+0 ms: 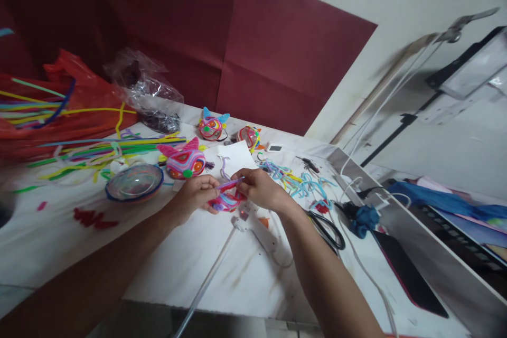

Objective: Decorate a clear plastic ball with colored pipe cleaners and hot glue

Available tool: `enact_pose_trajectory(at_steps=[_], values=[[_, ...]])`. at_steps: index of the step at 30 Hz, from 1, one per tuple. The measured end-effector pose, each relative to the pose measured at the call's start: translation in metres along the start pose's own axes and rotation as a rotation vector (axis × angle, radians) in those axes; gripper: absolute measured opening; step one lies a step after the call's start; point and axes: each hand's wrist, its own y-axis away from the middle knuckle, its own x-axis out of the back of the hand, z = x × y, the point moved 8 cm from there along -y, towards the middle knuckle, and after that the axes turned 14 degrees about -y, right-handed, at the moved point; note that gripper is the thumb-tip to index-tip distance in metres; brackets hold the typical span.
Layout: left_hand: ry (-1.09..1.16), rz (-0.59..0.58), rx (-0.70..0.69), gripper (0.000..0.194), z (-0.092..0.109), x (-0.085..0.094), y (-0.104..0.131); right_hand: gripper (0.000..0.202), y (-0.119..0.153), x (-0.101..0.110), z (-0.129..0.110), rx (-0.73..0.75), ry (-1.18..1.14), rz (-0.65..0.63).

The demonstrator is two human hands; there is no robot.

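Both hands meet over the white table around a small craft piece (227,204) covered in pink, red and blue pipe cleaners. My left hand (195,195) is closed on its left side, fingers curled. At its upper edge runs a purple pipe cleaner (226,185), pinched by the thumb and fingers of my right hand (259,188). Part of the piece is hidden behind the fingers. Just below lies a white glue gun (259,232), with a long clear glue stick (209,285) reaching past the table's front edge. A pink eared animal-face piece (185,161) sits beyond my left hand.
Two more animal-face pieces (211,128) (249,138) stand at the back. Left are a clear bowl (134,184), red scraps (93,218), pipe cleaners (119,149) and a red bag (85,90). Right are tangled pipe cleaners (303,185), black-handled scissors (332,229), cables and a dark flat device (412,272).
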Motion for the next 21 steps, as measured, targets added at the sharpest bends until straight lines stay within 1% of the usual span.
enact_pose_trajectory(at_steps=[7,13,15,17,21], values=[[0.011,0.009,0.028,0.024,0.000,0.001,0.001,0.026,-0.001,0.000,0.005,-0.001,0.004,0.005],[0.047,0.019,0.039,0.024,-0.003,0.003,-0.001,0.023,-0.003,0.002,0.004,0.011,-0.070,0.011],[0.060,0.024,0.051,0.024,-0.005,0.004,-0.002,0.022,-0.003,0.007,0.002,0.014,-0.039,0.050],[0.078,0.027,0.057,0.024,-0.006,0.005,-0.003,0.022,0.000,0.015,0.000,0.022,0.010,0.122],[0.095,0.052,0.061,0.022,-0.006,0.007,-0.004,0.023,0.024,0.030,-0.003,0.036,0.085,0.266]])
